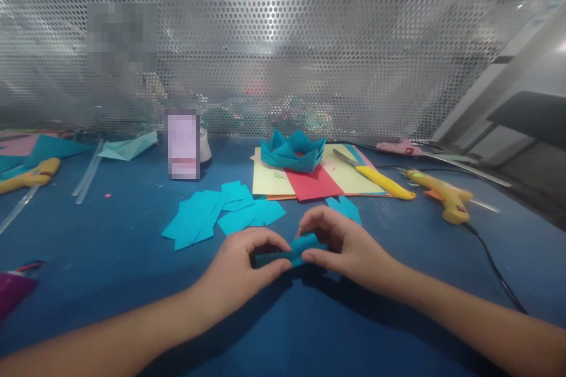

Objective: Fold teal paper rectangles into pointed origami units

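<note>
Between my two hands is a small blue piece of paper (304, 242), partly folded and raised off the blue table. My left hand (247, 259) pinches its left part between thumb and fingers. On the other side, my right hand (342, 244) grips it with the thumb in front and the fingers curled behind. Part of the paper is hidden by the fingers. Just beyond my hands lie loose blue paper pieces (197, 218), with a few more blue pieces (347, 209) behind my right hand.
A folded blue paper crown shape (294, 153) rests on coloured sheets (354, 179) and a red paper (312, 184). To the right are a yellow utility knife (384, 182) and a yellow glue gun (446, 197) with its cord. A phone (182, 144) stands upright before the perforated metal panel (283, 29).
</note>
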Demonstrator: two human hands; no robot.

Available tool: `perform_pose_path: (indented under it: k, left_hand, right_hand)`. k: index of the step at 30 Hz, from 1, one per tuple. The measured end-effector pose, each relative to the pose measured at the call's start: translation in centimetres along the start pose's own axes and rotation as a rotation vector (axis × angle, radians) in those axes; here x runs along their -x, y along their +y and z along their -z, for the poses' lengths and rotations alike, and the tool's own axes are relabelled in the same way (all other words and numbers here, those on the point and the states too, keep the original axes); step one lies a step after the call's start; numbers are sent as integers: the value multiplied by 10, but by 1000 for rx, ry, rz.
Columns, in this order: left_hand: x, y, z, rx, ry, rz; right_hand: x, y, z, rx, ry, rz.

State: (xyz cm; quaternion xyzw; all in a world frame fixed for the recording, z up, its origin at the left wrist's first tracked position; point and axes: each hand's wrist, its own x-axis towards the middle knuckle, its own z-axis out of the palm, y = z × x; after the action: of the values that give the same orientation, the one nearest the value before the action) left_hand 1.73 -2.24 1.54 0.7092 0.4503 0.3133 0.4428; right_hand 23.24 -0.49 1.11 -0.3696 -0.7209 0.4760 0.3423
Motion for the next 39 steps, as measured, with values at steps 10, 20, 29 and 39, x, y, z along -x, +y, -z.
perform_pose_path:
  k: [10, 20, 29, 39]
  left_hand:
    - [-3, 4, -4, 354, 85, 77]
    - [-3, 4, -8, 464, 35, 154]
    - [-4, 0, -9, 424, -18, 192]
    - [-5, 2, -11, 507, -20, 229]
  right_hand:
    - [-5, -10, 0, -296, -110, -258]
    - [-6, -11, -2, -191, 7, -291]
    - [-7, -19, -4, -272, 36, -329]
    - [-5, -11, -5, -200, -1, -374]
